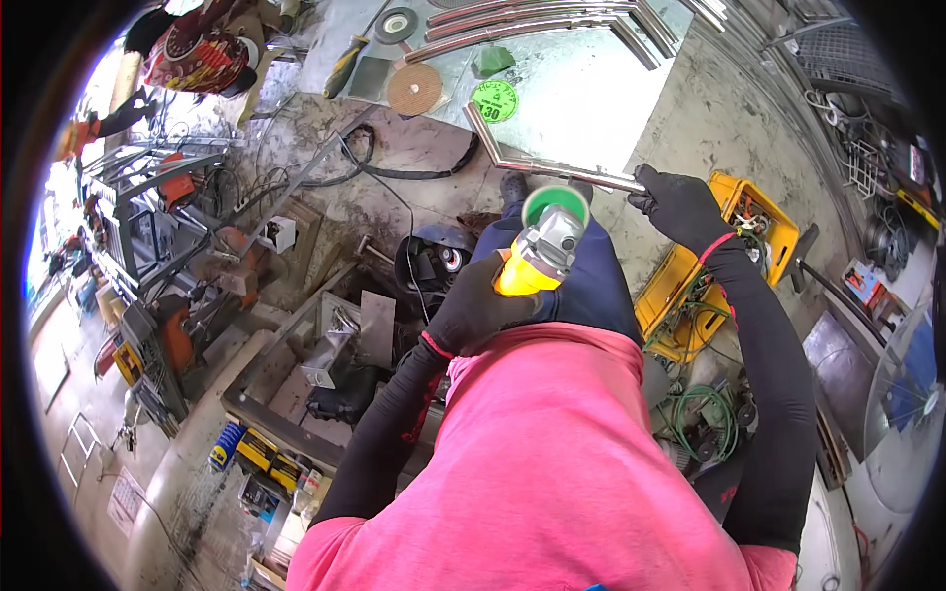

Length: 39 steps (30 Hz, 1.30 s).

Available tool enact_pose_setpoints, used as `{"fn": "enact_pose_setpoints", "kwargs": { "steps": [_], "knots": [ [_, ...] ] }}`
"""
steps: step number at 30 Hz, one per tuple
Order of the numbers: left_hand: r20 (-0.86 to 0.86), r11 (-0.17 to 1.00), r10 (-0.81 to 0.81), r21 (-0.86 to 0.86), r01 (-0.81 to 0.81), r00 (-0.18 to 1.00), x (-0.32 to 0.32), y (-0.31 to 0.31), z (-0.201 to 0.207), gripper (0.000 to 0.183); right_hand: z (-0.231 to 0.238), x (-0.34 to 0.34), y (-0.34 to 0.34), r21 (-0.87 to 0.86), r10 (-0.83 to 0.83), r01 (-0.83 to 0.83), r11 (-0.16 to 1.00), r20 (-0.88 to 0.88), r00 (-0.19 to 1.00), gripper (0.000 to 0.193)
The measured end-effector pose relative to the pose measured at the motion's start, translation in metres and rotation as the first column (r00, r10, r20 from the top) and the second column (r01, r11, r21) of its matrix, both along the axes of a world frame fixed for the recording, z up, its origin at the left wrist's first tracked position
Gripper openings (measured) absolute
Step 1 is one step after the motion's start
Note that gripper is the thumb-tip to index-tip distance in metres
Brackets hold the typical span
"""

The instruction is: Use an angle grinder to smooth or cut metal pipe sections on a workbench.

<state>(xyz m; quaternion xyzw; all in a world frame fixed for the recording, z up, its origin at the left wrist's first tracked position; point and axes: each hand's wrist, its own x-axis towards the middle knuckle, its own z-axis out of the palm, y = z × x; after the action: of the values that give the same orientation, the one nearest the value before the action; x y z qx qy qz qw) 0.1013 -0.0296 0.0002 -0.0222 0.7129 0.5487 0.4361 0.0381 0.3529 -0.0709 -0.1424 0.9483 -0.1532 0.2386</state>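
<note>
My left hand (483, 313), in a black glove, is closed around the yellow body of an angle grinder (532, 268). The grinder has a silver head and carries a green disc (537, 203), which faces away from my pink shirt. To the right, my gloved right hand (682, 205) grips one end of a shiny bent metal tube (567, 169). The tube reaches leftward past the disc, then turns up toward the far side over a metal sheet (591, 108). A small gap shows between tube and disc. Whether the disc is spinning cannot be made out.
On the sheet lie a brown abrasive disc (414, 90), a round green label disc (495, 100), and several bent tubes (532, 24). Yellow crates (670, 300) stand right of my legs. A black cable (399, 175) crosses the floor. Another person (197, 61) crouches at the far left.
</note>
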Motion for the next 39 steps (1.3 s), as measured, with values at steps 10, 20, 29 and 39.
{"fn": "enact_pose_setpoints", "kwargs": {
  "steps": [10,20,29,39],
  "knots": [
    [0.048,0.998,-0.054,0.044,0.052,0.997,-0.024,-0.001,-0.001,0.062,0.006,-0.001,-0.006,0.029,0.015,-0.014,0.999,-0.014,1.000,0.034],
    [0.060,0.999,-0.038,0.019,0.037,0.997,-0.028,0.001,0.002,0.060,0.008,-0.003,-0.007,0.051,0.020,-0.021,0.998,0.022,1.000,0.034],
    [0.049,0.999,0.024,-0.024,-0.023,0.999,-0.018,-0.015,-0.009,0.061,0.008,-0.004,0.000,0.036,-0.021,0.019,0.999,0.045,0.999,0.035],
    [-0.303,0.981,0.011,-0.182,-0.069,0.953,0.003,-0.015,-0.006,0.073,0.002,0.018,-0.028,0.062,-0.113,0.104,0.993,0.167,0.979,0.038]
  ]
}}
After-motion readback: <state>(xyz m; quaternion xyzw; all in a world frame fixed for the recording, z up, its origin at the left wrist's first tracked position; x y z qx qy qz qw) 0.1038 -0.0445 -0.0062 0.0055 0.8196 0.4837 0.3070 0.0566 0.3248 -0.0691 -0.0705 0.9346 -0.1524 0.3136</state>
